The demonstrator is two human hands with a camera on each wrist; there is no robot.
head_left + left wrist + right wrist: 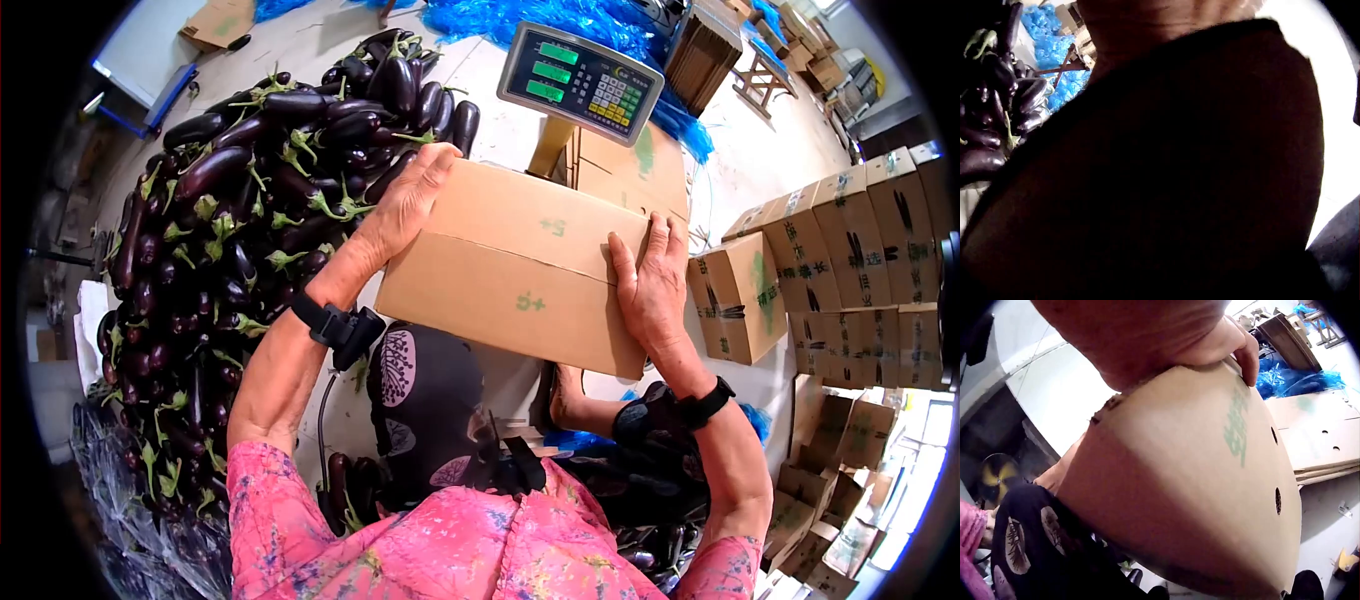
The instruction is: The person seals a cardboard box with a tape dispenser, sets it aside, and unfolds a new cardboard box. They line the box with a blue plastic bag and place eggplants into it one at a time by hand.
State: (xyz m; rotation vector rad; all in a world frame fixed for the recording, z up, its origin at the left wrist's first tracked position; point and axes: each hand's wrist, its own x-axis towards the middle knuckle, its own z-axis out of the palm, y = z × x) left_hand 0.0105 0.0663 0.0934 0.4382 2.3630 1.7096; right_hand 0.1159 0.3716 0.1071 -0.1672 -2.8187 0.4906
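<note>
A closed cardboard box [520, 255] with green print is held tilted over the person's lap; its two top flaps meet along a seam. My left hand [415, 195] grips its left end near the upper corner. At the opposite end, my right hand [650, 285] holds the box, with thumb and fingers over the edge. In the right wrist view, a printed side of the cardboard box [1210, 431] with oval holes shows below the right hand [1222, 347]. The left wrist view is mostly blocked by a dark shape, with part of the left hand [1147, 25] at its top.
A large heap of eggplants [230, 220] lies to the left. Beyond the box stands a weighing scale display [580, 80], with flat cardboard [640, 165] beside it. Packed boxes [850, 240] are stacked at right. Blue plastic film [480, 18] covers floor at the back.
</note>
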